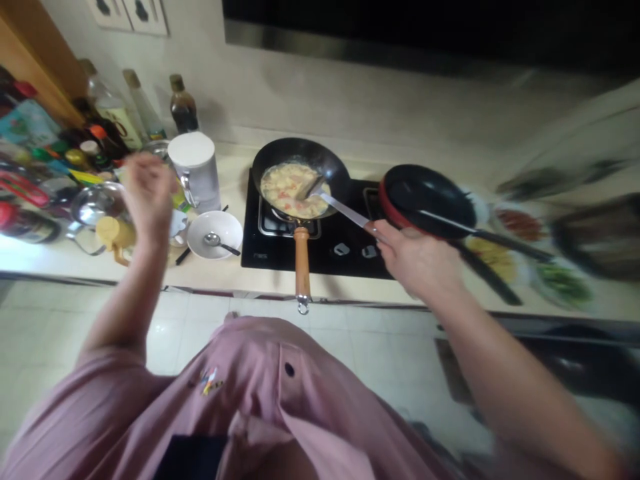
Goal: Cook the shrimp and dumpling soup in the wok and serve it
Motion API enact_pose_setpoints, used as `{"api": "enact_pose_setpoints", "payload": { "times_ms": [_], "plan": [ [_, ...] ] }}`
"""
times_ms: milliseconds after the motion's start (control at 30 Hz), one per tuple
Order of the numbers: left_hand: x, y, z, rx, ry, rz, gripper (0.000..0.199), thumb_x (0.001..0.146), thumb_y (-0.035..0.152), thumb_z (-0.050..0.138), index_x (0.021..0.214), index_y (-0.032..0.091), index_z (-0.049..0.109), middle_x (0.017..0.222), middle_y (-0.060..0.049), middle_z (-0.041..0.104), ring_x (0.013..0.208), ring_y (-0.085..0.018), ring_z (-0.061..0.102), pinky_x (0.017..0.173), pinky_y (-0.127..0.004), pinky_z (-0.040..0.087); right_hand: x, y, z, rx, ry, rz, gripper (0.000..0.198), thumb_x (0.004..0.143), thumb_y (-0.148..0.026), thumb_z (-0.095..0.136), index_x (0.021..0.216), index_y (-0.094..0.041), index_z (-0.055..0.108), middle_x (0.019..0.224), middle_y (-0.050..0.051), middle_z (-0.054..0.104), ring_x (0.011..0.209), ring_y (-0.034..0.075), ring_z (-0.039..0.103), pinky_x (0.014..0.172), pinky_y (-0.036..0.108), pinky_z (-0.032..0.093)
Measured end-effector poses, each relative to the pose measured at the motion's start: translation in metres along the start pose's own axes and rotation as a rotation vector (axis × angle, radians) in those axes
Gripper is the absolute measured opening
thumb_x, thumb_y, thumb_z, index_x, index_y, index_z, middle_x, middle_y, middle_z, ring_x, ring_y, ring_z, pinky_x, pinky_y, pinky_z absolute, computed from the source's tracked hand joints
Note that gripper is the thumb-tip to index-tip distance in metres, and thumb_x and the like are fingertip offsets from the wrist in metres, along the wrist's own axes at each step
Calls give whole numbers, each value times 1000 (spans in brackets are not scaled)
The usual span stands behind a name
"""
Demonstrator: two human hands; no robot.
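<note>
My right hand [423, 260] is closed around the handle of a metal spatula [345, 210]. The spatula's blade rests in a yellowish, egg-like food with reddish bits [287, 190], inside a dark wok [320, 157] on the left burner. The wok's wooden handle [302, 260] points toward me, with neither hand on it. On the left, my left hand [150, 183] is raised above the crowded seasonings, close to a lidded white pitcher [195, 167]. Its fingers look bent but are smeared by motion, and whether they hold anything is unclear. A white bowl [203, 230] with a spoon [214, 240] stands to its right.
A red-sided frying pan [430, 197] occupies the right burner of the black stove [270, 253]. Beyond it are plates of chopped red [520, 223], yellow [493, 259] and green food [563, 283]. Several bottles [183, 107] and jars crowd the left counter. A dark hood [425, 33] hangs above.
</note>
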State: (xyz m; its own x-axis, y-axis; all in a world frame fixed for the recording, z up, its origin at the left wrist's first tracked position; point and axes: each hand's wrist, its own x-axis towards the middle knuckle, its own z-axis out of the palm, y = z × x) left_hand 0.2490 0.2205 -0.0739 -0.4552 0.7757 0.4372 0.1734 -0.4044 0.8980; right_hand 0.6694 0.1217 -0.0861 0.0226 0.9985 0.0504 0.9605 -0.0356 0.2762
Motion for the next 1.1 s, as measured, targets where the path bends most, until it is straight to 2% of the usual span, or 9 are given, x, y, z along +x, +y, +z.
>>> {"api": "enact_pose_setpoints", "payload": {
  "times_ms": [33,67,133,200,267,433,567,700,1100],
  "plan": [
    [-33,-1,12,-82,-201,-77,22,82,13,69,99,13,56,75,3,62,64,-9,58,64,-22,50,2,-1,0,-10,-1,-12,44,98,-39,41,139,-30,55,101,11,66,66,20,59,56,28,31],
    [-67,-5,24,-162,-367,-221,26,80,20,74,98,14,57,74,2,64,63,-11,60,61,-24,52,5,-2,0,-21,4,-30,44,98,-38,41,139,-29,55,100,11,66,65,20,59,56,28,30],
    [-126,-15,47,-208,-614,-559,36,74,31,81,97,17,57,79,0,66,66,-12,64,60,-24,54,9,-4,1,-39,21,-68,44,98,-37,39,139,-29,54,101,11,65,65,19,58,55,29,29],
    [-171,-24,69,-206,-703,-811,42,72,37,84,98,19,56,86,0,66,74,-13,66,62,-24,56,11,-5,0,-54,28,-97,45,99,-36,37,140,-29,53,101,11,64,64,19,58,55,28,29],
    [-198,-29,87,-214,-762,-992,47,72,41,84,102,20,55,88,-1,63,79,-15,67,64,-27,58,12,-5,-1,-67,21,-118,45,99,-35,36,141,-30,51,101,11,64,64,18,58,55,28,28],
    [-222,-31,117,-387,-784,-1299,54,72,39,86,101,20,46,86,-4,66,71,-21,71,60,-36,60,13,-5,-4,-80,-1,-134,44,99,-35,35,139,-28,53,102,12,64,65,19,59,56,28,28],
    [-231,-33,131,-455,-672,-1287,43,76,28,84,97,18,48,73,-2,64,57,-15,65,55,-30,58,21,-6,1,-54,2,-145,44,99,-36,35,139,-29,52,104,11,65,67,20,60,56,29,28],
    [-236,-34,136,-451,-629,-1255,35,77,26,83,90,18,50,58,5,53,44,-9,52,47,-22,50,29,-9,7,-2,-10,-142,45,99,-37,36,142,-30,50,106,12,65,70,21,61,58,29,30],
    [-237,-30,137,-420,-577,-1231,30,77,19,80,84,17,51,57,5,51,44,-8,49,45,-22,46,54,-20,15,58,-1,-197,48,100,-36,34,146,-31,46,108,13,64,75,22,63,63,30,35]
  ]
}}
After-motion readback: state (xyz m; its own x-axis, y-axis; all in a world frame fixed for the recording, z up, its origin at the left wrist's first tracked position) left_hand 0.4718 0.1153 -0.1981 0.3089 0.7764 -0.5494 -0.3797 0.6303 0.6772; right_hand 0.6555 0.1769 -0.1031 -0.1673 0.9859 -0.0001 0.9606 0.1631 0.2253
